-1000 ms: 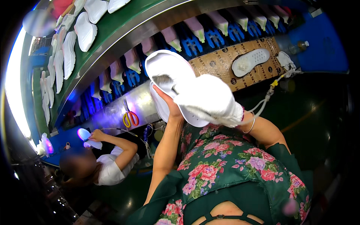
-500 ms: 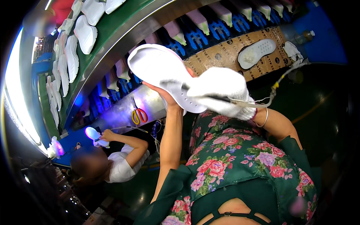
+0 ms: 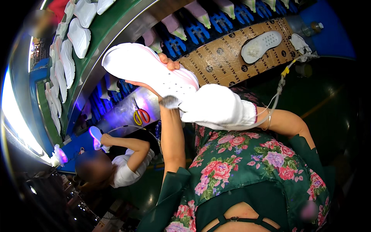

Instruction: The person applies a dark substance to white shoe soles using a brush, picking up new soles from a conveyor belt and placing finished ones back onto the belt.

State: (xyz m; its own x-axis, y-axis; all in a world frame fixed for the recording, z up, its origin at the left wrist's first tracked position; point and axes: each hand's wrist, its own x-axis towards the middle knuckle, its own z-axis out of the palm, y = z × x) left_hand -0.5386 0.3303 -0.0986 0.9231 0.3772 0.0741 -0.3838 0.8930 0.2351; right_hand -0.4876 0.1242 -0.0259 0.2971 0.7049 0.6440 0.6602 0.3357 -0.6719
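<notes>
A white shoe sole (image 3: pixel 133 62) with small holes lies across my left hand (image 3: pixel 170 63), whose fingers curl over its far edge while the thumb supports the near side. My right hand (image 3: pixel 220 106) wears a thick white knitted glove and is closed round a brush (image 3: pixel 170 102). Only the brush's dark, blurred bristles show, at the near edge of the sole's holed part; the glove hides the handle. A thin pale tube (image 3: pixel 276 98) runs from the gloved hand towards the bench.
Another white sole (image 3: pixel 262 46) lies on brown printed cardboard (image 3: pixel 220 65), near a crumpled white cloth (image 3: pixel 300 43). Scissors (image 3: pixel 141 116) with red and yellow handles rest on the bench. A green conveyor belt (image 3: pixel 98 36) carries several white soles. At left, a co-worker (image 3: pixel 129 166) holds a lit sole.
My left hand has shifted the sole to the left and turned it slightly. The gloved right hand has followed leftward, and the brush's bristles have come into view at the sole's near edge.
</notes>
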